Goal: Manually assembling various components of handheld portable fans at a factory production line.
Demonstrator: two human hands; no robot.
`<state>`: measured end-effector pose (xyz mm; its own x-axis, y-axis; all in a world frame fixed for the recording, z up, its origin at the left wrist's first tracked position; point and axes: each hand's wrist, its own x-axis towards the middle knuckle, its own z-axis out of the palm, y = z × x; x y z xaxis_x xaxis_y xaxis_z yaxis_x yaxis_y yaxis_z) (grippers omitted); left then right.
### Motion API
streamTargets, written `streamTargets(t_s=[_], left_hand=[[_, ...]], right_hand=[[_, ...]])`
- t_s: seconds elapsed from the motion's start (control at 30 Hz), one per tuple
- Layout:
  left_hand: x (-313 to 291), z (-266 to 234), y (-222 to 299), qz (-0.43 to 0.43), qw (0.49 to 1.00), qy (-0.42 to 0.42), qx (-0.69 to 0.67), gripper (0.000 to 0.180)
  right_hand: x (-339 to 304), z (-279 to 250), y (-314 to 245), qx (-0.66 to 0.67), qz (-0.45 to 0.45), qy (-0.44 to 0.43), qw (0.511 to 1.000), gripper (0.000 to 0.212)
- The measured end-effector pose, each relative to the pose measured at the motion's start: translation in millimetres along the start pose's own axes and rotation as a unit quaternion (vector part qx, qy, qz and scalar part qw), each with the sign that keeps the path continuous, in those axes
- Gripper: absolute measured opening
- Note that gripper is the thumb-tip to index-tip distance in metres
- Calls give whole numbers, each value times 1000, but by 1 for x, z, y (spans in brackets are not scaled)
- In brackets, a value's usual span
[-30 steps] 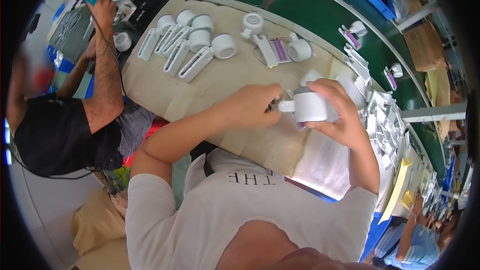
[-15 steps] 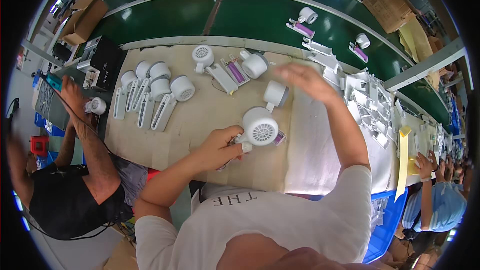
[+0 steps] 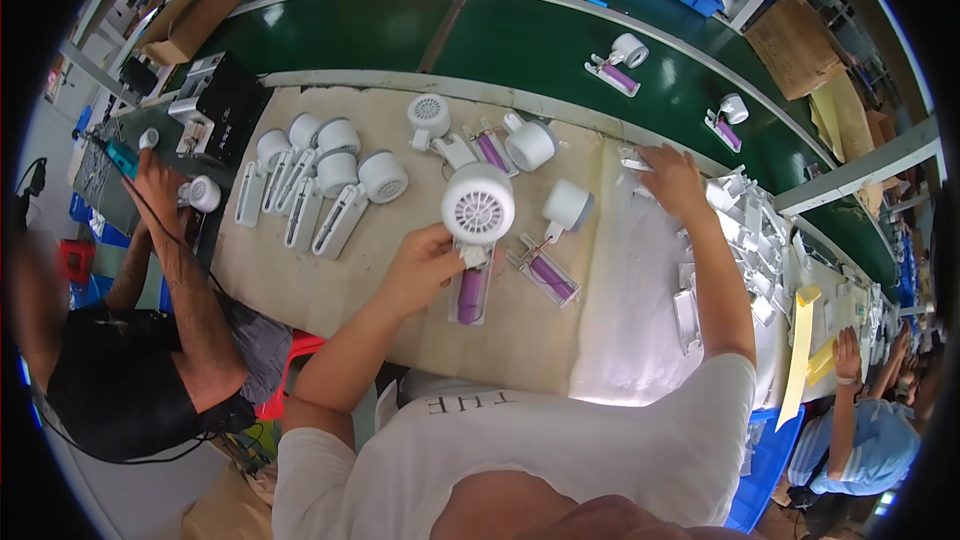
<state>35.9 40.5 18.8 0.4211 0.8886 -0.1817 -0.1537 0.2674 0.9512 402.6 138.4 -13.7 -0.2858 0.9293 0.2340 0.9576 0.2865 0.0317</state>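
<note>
My left hand (image 3: 425,265) is closed on a white handheld fan (image 3: 478,205) with a round grille. Its open handle shows a purple battery cell (image 3: 469,297) in a clear holder. My right hand (image 3: 672,183) reaches to the far right, its fingertips on a small white plastic handle piece (image 3: 632,159); the grip is partly hidden. Between the hands lies another fan head (image 3: 568,207), with a purple cell (image 3: 551,278) in its frame. Beyond my left hand are a fan head with a grille (image 3: 428,114) and one facing aside (image 3: 530,143).
Several assembled white fans (image 3: 338,175) lie grouped at the left. A heap of white plastic shells (image 3: 745,230) covers the right side. Two unfinished fans (image 3: 613,74) rest on the green belt (image 3: 540,40). A co-worker's hand (image 3: 155,180) works near a black machine (image 3: 215,110).
My left hand has raised and turned the fan, so its purple cell shows. My right hand has moved right and down onto a white piece. The view has shifted slightly.
</note>
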Motion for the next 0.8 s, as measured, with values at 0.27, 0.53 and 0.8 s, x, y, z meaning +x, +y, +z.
streamTargets(t_s=[0.27,0.53,0.8], left_hand=[[23,13,-12,90,970,28,-225,28],[21,20,-28,194,917,123,-326,27],[7,25,-27,237,891,177,-344,26]], right_hand=[[-26,-71,-64,607,186,105,765,48],[-44,-89,-200,261,-156,138,943,67],[-27,-91,-222,245,-184,186,933,66]])
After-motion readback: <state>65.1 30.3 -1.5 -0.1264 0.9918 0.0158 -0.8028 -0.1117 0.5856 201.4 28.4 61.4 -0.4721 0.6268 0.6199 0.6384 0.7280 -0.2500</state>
